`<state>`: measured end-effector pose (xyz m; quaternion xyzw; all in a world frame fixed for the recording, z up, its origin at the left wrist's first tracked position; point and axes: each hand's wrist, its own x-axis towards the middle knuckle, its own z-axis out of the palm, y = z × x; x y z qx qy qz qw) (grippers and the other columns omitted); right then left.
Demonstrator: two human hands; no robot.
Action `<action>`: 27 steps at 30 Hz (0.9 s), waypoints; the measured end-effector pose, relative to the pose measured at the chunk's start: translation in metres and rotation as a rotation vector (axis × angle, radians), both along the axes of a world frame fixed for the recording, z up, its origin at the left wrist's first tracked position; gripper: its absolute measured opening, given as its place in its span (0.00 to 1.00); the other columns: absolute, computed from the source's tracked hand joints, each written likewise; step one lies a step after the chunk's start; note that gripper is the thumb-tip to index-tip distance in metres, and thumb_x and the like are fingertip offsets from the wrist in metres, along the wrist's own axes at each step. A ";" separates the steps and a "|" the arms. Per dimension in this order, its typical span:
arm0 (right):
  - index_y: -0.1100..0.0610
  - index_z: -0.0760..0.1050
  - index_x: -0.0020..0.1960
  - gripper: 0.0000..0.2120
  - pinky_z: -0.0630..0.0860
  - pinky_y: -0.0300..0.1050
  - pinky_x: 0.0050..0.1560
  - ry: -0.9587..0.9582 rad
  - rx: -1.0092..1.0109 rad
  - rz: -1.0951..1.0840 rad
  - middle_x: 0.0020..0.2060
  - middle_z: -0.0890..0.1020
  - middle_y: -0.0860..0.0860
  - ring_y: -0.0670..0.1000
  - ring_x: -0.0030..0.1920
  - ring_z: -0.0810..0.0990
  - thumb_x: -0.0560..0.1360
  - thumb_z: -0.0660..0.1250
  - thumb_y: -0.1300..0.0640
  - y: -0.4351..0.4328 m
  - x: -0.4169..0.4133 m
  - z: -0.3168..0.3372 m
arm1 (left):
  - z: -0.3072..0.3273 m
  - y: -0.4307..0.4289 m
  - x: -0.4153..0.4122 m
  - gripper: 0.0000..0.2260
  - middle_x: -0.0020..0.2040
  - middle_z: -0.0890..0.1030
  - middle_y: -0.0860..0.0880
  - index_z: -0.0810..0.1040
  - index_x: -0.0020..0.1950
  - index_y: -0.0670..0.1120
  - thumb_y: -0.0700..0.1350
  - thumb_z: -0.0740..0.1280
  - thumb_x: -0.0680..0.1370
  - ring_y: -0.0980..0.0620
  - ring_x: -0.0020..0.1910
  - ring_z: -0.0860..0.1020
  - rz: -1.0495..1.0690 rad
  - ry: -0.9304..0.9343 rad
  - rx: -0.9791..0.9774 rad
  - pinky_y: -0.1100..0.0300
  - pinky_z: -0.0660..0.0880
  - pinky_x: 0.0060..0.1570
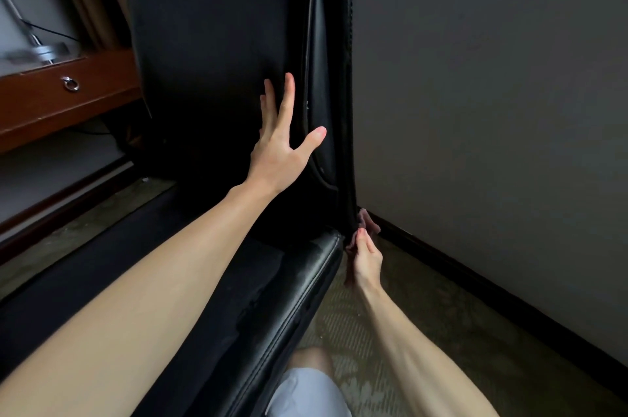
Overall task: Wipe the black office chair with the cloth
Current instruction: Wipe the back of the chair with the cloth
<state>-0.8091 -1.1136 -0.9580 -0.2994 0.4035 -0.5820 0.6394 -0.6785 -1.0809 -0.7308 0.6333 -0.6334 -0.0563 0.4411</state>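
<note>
Black office chair (210, 42) fills the view from 12 o'clock down to 7, backrest upright, padded seat edge running toward me. My left hand (282, 144) is spread wide, fingers straight, against the backrest near the centre, holding nothing. At 5 o'clock from it, my right hand (365, 258) pinches a pinkish cloth (368, 221) at the backrest's lower side edge. A wooden desk drawer (51, 93) sits at 10 o'clock, a grey wall (492, 93) at 3.

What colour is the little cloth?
Pinkish. The right hand holds the cloth by the chair; head view.
</note>
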 end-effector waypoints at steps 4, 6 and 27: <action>0.52 0.77 0.64 0.13 0.73 0.41 0.64 0.090 -0.123 0.003 0.61 0.81 0.51 0.44 0.58 0.80 0.82 0.61 0.54 -0.014 -0.001 0.027 | 0.000 -0.001 0.000 0.38 0.81 0.36 0.57 0.36 0.75 0.71 0.60 0.64 0.79 0.55 0.79 0.35 -0.005 -0.004 -0.001 0.37 0.53 0.75; 0.45 0.79 0.61 0.11 0.72 0.42 0.66 0.095 -0.257 0.038 0.57 0.83 0.42 0.42 0.61 0.78 0.83 0.60 0.53 -0.021 0.000 0.058 | 0.000 -0.002 0.001 0.38 0.81 0.36 0.57 0.36 0.75 0.71 0.60 0.63 0.79 0.56 0.79 0.35 -0.009 0.002 -0.001 0.36 0.53 0.75; 0.52 0.73 0.68 0.15 0.62 0.42 0.74 0.136 -0.531 0.113 0.66 0.73 0.33 0.37 0.71 0.66 0.83 0.60 0.58 -0.032 -0.006 0.141 | -0.005 -0.008 -0.004 0.39 0.81 0.37 0.53 0.41 0.78 0.66 0.60 0.66 0.77 0.54 0.79 0.37 0.017 0.028 -0.063 0.36 0.52 0.76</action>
